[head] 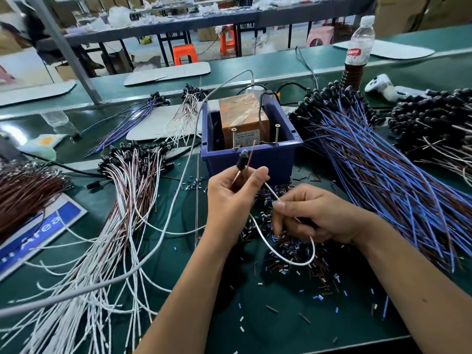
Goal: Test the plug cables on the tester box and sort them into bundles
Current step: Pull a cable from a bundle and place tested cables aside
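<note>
My left hand [233, 192] pinches a plug cable just below its black plug [241, 160], holding it upright in front of the tester box [244, 123]. The tester is an orange taped block with two brass screws standing up, sitting in a blue bin [281, 154]. The cable's brown wire end points up toward the screws. Its white wire [286, 256] loops down and back up to my right hand [314, 215], which pinches it between thumb and fingers. A white-and-brown bundle [132, 180] lies to the left, and a blue-and-brown bundle [378, 169] to the right.
Small cut bits of wire sleeve [293, 251] litter the green mat under my hands. A brown wire pile [23, 190] and a blue sign [43, 226] lie far left. A drink bottle [357, 52] and a white device [383, 85] stand at the back right. A grey cord [178, 190] crosses the mat.
</note>
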